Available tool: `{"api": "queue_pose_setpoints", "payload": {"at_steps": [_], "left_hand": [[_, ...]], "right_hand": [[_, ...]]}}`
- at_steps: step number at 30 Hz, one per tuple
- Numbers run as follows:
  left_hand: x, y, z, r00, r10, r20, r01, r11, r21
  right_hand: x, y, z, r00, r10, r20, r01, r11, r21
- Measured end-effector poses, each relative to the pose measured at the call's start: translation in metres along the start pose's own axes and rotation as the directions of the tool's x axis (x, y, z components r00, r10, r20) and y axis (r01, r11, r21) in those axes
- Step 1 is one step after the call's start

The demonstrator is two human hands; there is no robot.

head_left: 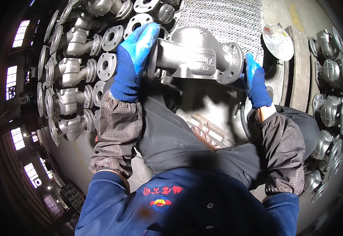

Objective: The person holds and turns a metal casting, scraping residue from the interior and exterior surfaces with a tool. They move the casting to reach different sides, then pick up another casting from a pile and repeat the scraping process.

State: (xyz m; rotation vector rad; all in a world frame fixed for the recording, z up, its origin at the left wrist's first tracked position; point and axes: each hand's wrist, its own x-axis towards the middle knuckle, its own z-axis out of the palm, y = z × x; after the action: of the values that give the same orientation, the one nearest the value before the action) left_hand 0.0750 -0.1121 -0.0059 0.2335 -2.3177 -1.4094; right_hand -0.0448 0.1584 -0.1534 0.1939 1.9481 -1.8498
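A grey cast-metal flanged valve body (191, 55) lies across in front of me, its round belly facing up and raised lettering on its near side. My left hand (138, 51), in a blue coated glove, is pressed against the flange at its left end, fingers pointing away from me. Beside the right-end flange is my gloved right hand (254, 74), its fingers upright along the outer face. The two hands hold the valve body between them. The fingertips behind the left flange are partly hidden.
Many similar valve bodies (71, 72) stand in rows to the left, and more (331, 74) to the right. Behind the held one lies a patterned metal surface (222, 17). A round pale disc (277, 42) stands at its right. A small wooden frame (210, 128) is below, between my legs.
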Motion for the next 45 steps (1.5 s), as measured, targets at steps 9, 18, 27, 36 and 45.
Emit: {"api": "queue_pose_setpoints", "payload": {"at_steps": [9, 18, 27, 36, 45], "left_hand": [[-0.009, 0.036, 0.001, 0.973, -0.188, 0.137, 0.161, 0.969, 0.188], [-0.016, 0.067, 0.020, 0.971, -0.071, 0.230, 0.073, 0.997, 0.000], [0.031, 0.030, 0.010, 0.950, 0.020, 0.311, -0.011, 0.999, -0.032], [0.026, 0.024, 0.043, 0.947, -0.010, 0.322, -0.020, 0.996, 0.090], [0.016, 0.057, 0.057, 0.885, -0.149, 0.441, 0.209, 0.974, -0.091]], "right_hand": [[-0.039, -0.079, 0.013, 0.935, -0.351, 0.048, 0.350, 0.936, 0.029], [-0.111, -0.104, 0.052, 0.718, -0.607, 0.340, 0.691, 0.681, -0.243], [-0.097, -0.113, 0.033, 0.807, -0.449, 0.384, 0.456, 0.887, 0.078], [-0.074, -0.114, 0.002, 0.765, -0.603, 0.227, 0.641, 0.748, -0.173], [-0.086, -0.080, -0.026, 0.883, -0.463, 0.084, 0.461, 0.819, -0.342]]}}
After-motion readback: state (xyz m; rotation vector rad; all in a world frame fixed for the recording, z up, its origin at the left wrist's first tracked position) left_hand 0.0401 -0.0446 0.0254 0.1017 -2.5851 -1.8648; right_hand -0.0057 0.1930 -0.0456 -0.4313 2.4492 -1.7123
